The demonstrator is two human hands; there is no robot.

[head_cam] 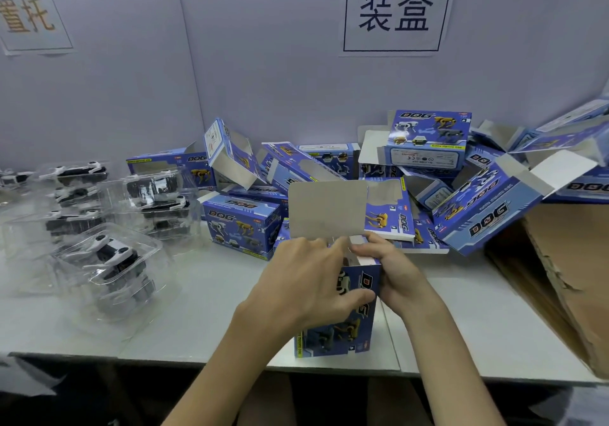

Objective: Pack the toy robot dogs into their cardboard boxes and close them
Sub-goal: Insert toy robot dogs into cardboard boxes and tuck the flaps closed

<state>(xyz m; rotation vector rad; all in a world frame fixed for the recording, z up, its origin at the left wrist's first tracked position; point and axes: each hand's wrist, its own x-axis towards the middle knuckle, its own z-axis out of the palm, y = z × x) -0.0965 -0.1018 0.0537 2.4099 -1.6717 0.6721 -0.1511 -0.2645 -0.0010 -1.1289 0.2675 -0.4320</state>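
Observation:
A blue cardboard box printed with "DOG" stands on end near the table's front edge. Its grey top flap sticks straight up, open. My left hand grips the box's upper left side, fingers across its front. My right hand holds the upper right corner, fingertips at a small side flap by the opening. What is inside the box is hidden. On the left, toy robot dogs in clear plastic shells lie in a loose group.
A heap of blue boxes, many with open flaps, fills the back of the table. A brown corrugated carton sits at the right. White partition walls with paper signs close off the back.

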